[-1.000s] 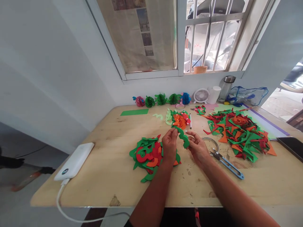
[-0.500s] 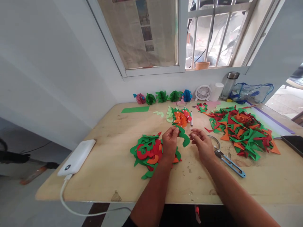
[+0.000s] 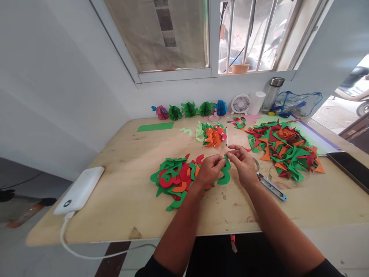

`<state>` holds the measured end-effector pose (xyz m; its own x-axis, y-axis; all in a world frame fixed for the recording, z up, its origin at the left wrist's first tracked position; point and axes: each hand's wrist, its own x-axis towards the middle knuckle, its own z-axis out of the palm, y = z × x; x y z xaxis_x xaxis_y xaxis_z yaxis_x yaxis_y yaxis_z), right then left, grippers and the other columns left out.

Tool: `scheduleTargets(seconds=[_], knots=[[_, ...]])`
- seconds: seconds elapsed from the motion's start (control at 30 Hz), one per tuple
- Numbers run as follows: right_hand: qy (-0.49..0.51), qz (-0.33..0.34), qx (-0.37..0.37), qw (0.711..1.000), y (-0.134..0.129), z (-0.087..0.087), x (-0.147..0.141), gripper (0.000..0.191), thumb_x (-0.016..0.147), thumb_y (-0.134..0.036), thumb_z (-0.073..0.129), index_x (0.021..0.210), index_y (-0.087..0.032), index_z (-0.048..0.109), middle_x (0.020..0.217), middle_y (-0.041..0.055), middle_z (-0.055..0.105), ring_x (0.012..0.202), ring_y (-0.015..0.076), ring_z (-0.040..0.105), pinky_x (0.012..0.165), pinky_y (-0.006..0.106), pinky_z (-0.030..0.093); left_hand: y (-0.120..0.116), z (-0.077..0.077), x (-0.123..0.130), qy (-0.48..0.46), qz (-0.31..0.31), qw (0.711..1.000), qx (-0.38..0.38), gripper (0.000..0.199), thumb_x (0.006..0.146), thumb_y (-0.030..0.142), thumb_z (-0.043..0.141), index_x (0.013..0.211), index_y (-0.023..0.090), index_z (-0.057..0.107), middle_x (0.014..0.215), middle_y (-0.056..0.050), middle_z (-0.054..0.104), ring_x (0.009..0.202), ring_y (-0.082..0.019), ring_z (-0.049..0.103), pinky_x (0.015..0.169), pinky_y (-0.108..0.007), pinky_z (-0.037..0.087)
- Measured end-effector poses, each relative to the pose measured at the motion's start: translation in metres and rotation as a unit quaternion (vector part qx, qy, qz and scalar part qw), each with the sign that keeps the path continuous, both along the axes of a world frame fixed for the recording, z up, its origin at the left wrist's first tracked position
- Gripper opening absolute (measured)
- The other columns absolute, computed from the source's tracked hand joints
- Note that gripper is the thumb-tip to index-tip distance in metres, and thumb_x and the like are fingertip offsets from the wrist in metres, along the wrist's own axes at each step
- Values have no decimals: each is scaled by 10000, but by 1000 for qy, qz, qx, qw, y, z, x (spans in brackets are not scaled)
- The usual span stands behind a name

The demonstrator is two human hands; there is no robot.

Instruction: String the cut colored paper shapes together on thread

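A wavy green paper cutout (image 3: 225, 175) hangs between my two hands above the wooden table. My left hand (image 3: 211, 169) pinches its upper edge, fingers closed. From the other side my right hand (image 3: 243, 166) also pinches the top of the cutout, thumb and forefinger together. Beneath and left of my left hand lies a loose pile of curved red, green and orange paper cutouts (image 3: 174, 178). A blue utility knife (image 3: 272, 187) lies beside my right wrist, next to a roll of tape (image 3: 256, 164) partly hidden by that hand.
Paper scraps (image 3: 288, 150) are heaped at the right, near a black phone (image 3: 348, 167). Small cutouts (image 3: 213, 135) and a pen (image 3: 226, 135) lie beyond my hands. Honeycomb paper figures (image 3: 189, 109) and a fan (image 3: 240, 104) line the wall. A power bank (image 3: 80, 190) sits left.
My right hand has moved in to the left and now touches the green cutout, which has turned to hang more upright. The whole view has shifted slightly.
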<state>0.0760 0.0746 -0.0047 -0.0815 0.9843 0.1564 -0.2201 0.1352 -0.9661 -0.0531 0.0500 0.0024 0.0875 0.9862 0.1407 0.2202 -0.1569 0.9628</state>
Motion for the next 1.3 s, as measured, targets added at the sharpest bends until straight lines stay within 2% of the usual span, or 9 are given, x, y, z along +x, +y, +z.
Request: scheduleTargets(seconds=[0.17,0.33,0.67,0.9,1.1,1.3], knots=[[-15,16,-5,1000,1,-3,1,312,680,-334,682,949,-212,581,651,-45,576,581,109,511,554,244,387,-1,1,0,19,2,1000,4,280,801,337,490,589,156,514,551,39,448,533,-87,386,536,-222,312],[-11,18,-8,1000,2,-3,1,317,676,-321,687,953,-210,579,641,-49,573,578,108,511,553,244,391,2,-2,0,16,5,1000,6,269,803,323,485,611,148,557,572,24,498,561,-97,432,549,-222,336],[4,-36,-22,999,2,-2,1,357,654,-329,709,957,-192,578,647,-34,583,579,105,497,548,241,380,0,-8,4,-36,-23,999,-32,230,760,361,541,736,142,606,606,29,513,525,-78,417,497,-201,314],[1,-38,-15,999,1,-2,1,370,650,-356,708,952,-189,576,636,-35,574,570,112,508,543,248,395,3,-13,8,-48,-2,999,-14,208,738,320,545,723,132,632,642,0,558,576,-97,455,541,-211,353],[-7,-36,-10,999,1,-5,1,377,670,-365,700,982,-197,571,648,-27,592,578,128,525,541,258,407,1,-8,11,-64,16,997,-35,229,733,341,544,722,132,638,628,5,541,562,-95,436,515,-209,339],[8,-34,-13,999,1,-7,1,381,679,-338,708,1004,-192,573,659,-28,596,595,118,524,556,250,409,2,-9,12,-52,25,998,-15,207,737,319,534,687,141,625,587,15,523,568,-103,450,542,-218,359]])
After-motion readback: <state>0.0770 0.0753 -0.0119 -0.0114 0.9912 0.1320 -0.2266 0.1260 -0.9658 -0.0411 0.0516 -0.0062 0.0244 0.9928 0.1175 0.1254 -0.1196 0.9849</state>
